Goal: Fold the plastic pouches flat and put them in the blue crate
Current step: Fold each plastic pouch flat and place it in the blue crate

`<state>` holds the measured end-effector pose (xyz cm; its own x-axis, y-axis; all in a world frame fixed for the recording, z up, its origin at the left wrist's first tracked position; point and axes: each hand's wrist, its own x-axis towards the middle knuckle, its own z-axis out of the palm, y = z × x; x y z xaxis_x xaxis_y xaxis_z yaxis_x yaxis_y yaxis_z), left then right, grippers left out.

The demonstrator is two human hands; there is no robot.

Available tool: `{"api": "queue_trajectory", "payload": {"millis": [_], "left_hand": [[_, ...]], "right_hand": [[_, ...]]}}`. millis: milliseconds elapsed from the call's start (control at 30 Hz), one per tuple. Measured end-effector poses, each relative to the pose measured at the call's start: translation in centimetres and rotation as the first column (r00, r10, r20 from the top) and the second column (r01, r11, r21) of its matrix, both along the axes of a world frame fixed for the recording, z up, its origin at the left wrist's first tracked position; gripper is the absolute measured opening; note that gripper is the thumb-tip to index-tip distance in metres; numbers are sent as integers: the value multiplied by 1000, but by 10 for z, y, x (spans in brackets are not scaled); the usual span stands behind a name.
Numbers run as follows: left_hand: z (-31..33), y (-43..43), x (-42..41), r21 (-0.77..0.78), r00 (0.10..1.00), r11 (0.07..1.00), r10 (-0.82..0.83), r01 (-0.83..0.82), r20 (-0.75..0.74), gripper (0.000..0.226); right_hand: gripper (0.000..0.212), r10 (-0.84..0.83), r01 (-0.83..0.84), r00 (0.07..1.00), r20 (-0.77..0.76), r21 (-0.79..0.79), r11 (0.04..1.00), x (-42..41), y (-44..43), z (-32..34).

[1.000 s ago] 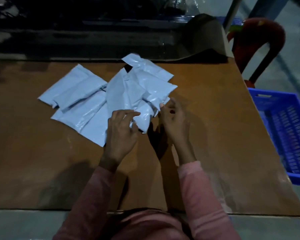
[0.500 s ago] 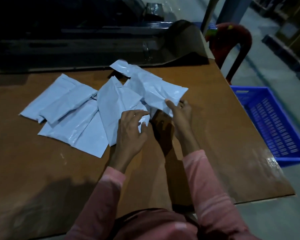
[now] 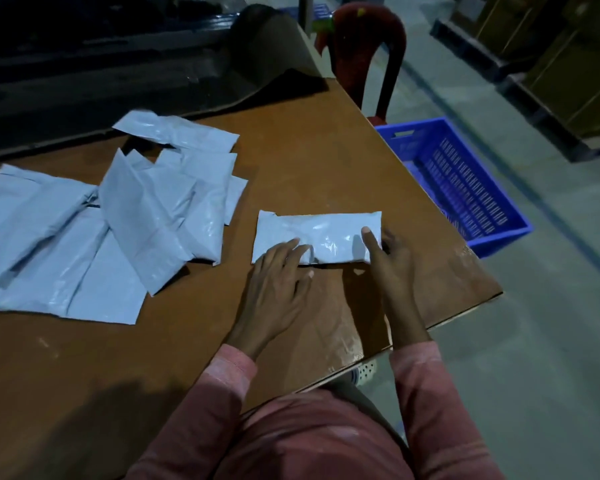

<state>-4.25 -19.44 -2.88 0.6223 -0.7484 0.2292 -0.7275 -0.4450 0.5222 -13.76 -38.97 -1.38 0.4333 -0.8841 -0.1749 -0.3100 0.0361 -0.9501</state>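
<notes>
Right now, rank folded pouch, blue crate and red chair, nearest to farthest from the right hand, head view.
1. folded pouch: pinched by the right hand.
2. blue crate: floor, right of the table.
3. red chair: beyond its far corner.

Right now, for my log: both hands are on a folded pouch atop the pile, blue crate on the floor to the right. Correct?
No: the head view shows the folded pouch on the table, clear of the pile. The left hand, right hand and blue crate are right.
</notes>
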Motion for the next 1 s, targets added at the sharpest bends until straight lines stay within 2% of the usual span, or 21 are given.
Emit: {"api": "queue_trajectory", "payload": {"millis": [67, 100, 200, 267, 333, 400, 533, 667, 800, 1000], "left_hand": [[2, -4, -2, -6, 1000, 1000, 26, -26, 2, 46], [5, -7, -3, -11, 999, 999, 47, -47, 8, 46], [14, -19, -2, -16, 993, 994, 105, -104, 50, 47], [17, -26, 1, 6, 989, 994, 108, -109, 98, 49], [15, -33, 8, 62, 986, 993, 89, -99, 143, 51], [10, -40, 18, 136, 982, 986, 70, -95, 176, 55], [0, -53, 29, 237, 978, 966, 60, -108, 201, 64], [-7, -63, 32, 278, 978, 951, 81, -134, 194, 71], [-15, -64, 35, 293, 969, 945, 79, -149, 236, 66], [-22, -64, 34, 283, 957, 945, 82, -163, 280, 60]], "right_hand": [[67, -50, -25, 976, -210, -342, 939, -5, -5, -9], [65, -71, -68, 959, -275, -462, 884, -6, -4, -9], [49, 18, -243, 941, -338, -638, 731, -1, 6, -3], [41, 121, -342, 927, -356, -665, 664, 6, 15, -3], [39, 152, -442, 885, -440, -694, 568, 15, 18, -8], [42, 175, -533, 831, -528, -665, 523, 23, 15, -15], [47, 163, -590, 779, -605, -622, 514, 33, 11, -17], [50, 111, -603, 770, -629, -659, 449, 39, 14, -17], [52, 52, -630, 723, -689, -626, 460, 41, 12, -23], [52, 20, -614, 734, -679, -651, 445, 39, 14, -26]]}}
